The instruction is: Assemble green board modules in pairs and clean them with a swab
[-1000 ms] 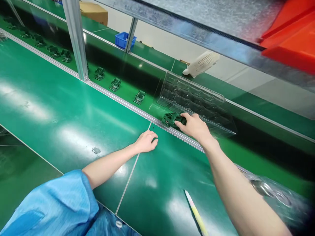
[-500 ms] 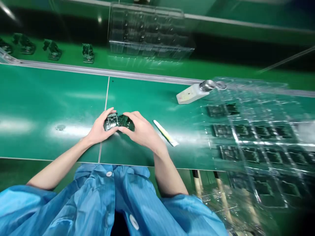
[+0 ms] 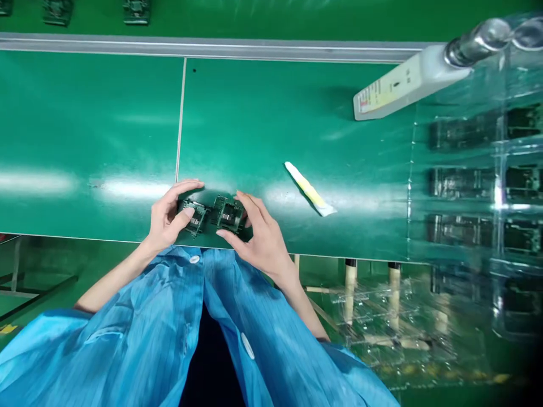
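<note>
A small green circuit board assembly (image 3: 195,218) lies under my left hand (image 3: 168,217), whose thumb rests on its top while the fingers curl around its far side. Just right of it, my right hand (image 3: 258,234) holds a second circuit board section (image 3: 229,215) with a dark component in its middle, thumb at the near edge and fingers at the far edge. The two board sections sit side by side near the front edge of the bench; whether they are joined I cannot tell. To the right of my right hand lies a white and yellow tube-like strip (image 3: 310,189).
The green bench (image 3: 106,113) has a metal rail (image 3: 254,48) at the back, with several boards (image 3: 136,10) beyond it. A white bottle with a metal top (image 3: 394,85) stands at the right, beside clear plastic trays (image 3: 462,186) of circuit boards. Wooden-handled tools (image 3: 351,291) show below the bench edge.
My view has tilted down and closer to the bench. The hands have spread slightly apart, and the two board sections, held up close together before, now show flatter and more separated.
</note>
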Motion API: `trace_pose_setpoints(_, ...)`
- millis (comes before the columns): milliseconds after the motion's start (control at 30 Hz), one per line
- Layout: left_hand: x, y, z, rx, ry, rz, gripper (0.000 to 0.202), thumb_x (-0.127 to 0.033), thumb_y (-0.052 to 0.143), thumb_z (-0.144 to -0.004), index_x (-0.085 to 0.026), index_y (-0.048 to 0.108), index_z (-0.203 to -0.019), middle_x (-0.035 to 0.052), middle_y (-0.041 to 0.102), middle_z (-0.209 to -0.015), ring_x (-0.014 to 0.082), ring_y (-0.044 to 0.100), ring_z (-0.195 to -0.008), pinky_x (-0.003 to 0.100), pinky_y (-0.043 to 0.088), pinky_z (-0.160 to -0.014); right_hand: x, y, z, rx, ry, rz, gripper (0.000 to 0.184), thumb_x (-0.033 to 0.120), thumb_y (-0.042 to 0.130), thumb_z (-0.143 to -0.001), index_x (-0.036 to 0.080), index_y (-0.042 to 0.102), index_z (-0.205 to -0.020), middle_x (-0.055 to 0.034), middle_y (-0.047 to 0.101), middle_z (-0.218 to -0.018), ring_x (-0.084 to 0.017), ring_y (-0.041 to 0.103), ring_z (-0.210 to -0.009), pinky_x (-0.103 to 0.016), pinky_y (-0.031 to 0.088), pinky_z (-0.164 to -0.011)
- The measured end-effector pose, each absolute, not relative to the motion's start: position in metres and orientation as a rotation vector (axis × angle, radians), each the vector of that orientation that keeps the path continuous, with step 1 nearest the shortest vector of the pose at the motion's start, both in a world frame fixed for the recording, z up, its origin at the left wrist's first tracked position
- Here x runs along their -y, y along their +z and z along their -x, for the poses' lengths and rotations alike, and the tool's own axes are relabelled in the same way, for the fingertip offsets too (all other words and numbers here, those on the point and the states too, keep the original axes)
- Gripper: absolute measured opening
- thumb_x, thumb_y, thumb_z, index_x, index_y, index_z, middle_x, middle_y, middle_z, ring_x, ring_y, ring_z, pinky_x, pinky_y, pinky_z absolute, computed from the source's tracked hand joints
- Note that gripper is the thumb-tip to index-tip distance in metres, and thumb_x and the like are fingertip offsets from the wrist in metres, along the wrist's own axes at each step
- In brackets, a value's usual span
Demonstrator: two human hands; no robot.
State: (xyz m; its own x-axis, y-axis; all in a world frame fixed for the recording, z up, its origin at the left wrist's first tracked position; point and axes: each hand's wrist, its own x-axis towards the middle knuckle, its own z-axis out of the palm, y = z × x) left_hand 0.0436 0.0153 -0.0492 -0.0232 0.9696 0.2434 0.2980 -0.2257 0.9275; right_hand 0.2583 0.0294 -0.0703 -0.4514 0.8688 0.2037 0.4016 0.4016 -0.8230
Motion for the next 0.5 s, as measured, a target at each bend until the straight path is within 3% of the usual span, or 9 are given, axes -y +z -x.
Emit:
trace_pose_setpoints(200,-0.015,-0.048,-0.053,-1.399,1.362,-1.593,0.013,-0.031,0.064,-0.087,-0.024,0.072,-0.093,0.0012,0.075,-0.087,0.0230,0.070,-0.103,0.051,0.044,-0.112,-0.016,-0.085,-0.249,1.837,0.885,1.074,0.064,0.043,0.062,-0.093,0.025,0.034,-0.147,-0.0141,0.060,-0.132,-0.023,0.067,-0.096,-0.042,0.063,-0.079)
trace_pose_setpoints(500,-0.016,-0.047,-0.057,-1.452,1.362,-1.559,0.009,-0.031,0.065,-0.086,-0.023,0.069,-0.085,-0.0002,0.073,-0.084,0.0200,0.071,-0.093,0.051,0.043,-0.114,-0.013,-0.087,-0.247,1.818,0.884,1.033,0.064,0.043,0.063,-0.092,0.023,0.038,-0.148,-0.0145,0.061,-0.132,-0.025,0.065,-0.110,-0.039,0.064,-0.078)
